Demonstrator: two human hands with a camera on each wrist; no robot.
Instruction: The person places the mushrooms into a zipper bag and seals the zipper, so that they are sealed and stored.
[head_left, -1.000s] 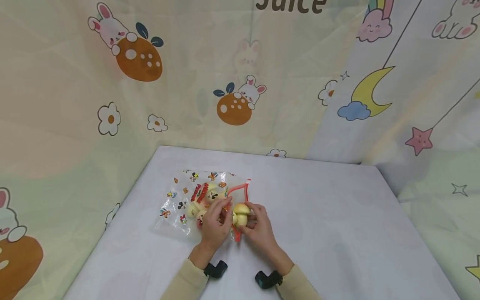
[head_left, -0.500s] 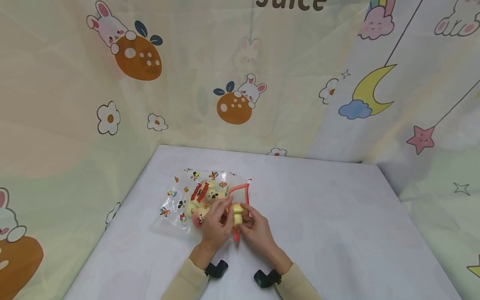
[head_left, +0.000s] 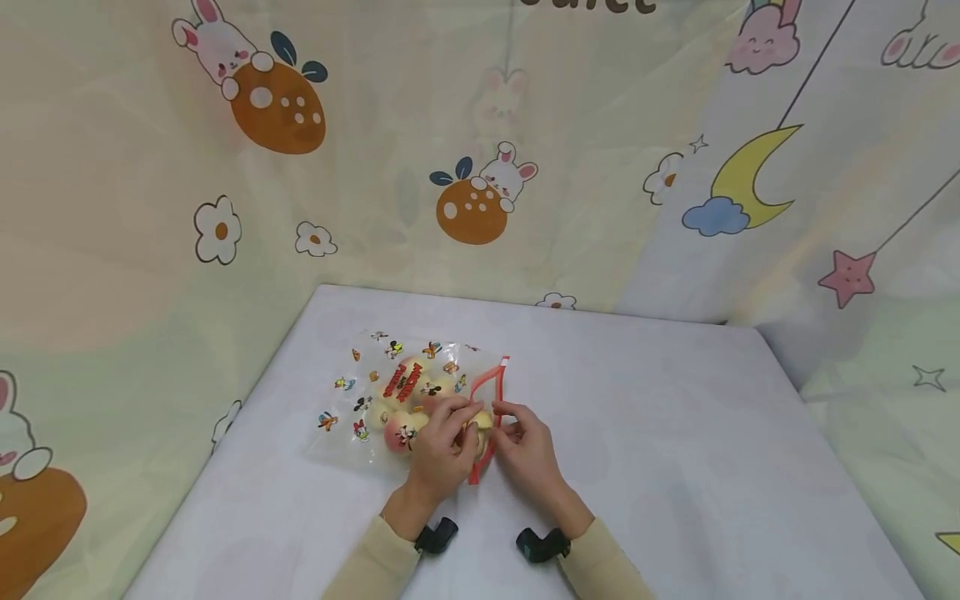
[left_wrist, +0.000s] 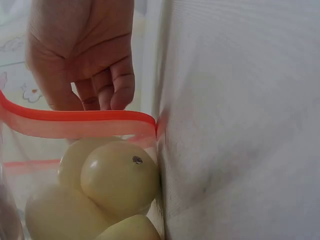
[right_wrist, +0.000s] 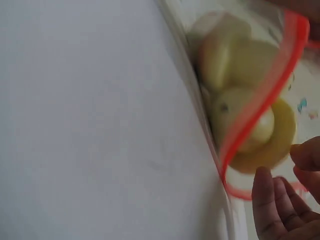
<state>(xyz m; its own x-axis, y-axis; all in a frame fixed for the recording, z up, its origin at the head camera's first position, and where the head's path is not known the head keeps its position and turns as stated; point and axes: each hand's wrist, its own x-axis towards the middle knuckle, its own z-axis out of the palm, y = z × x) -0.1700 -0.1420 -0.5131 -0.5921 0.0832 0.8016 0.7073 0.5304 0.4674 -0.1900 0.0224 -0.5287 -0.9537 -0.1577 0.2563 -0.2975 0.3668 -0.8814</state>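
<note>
A clear zip bag (head_left: 341, 442) with cartoon prints and a red zip edge lies on the table, its mouth facing right. Several pale yellow and pink fruit-like or mushroom-shaped pieces are inside; one pale yellow, mushroom-like piece (head_left: 481, 419) sits just within the mouth. My left hand (head_left: 442, 450) holds the bag at the mouth's near side, its fingertips partly hidden. My right hand (head_left: 528, 450) is at the red edge (right_wrist: 262, 95), fingers parted around the side of the yellow piece (right_wrist: 282, 125). In the left wrist view, round pieces (left_wrist: 120, 177) fill the bag below the red rim.
A white-covered table (head_left: 660, 433) extends right of the bag. A cloth backdrop (head_left: 585, 208) printed with rabbits, flowers and a moon hangs behind and at both sides. Black wrist cameras (head_left: 543, 546) are strapped on both wrists.
The mushroom-like piece, held by the right hand at the mouth, has gone left into the bag. The right fingers have since loosened and shifted slightly right. The left hand stays at the edge.
</note>
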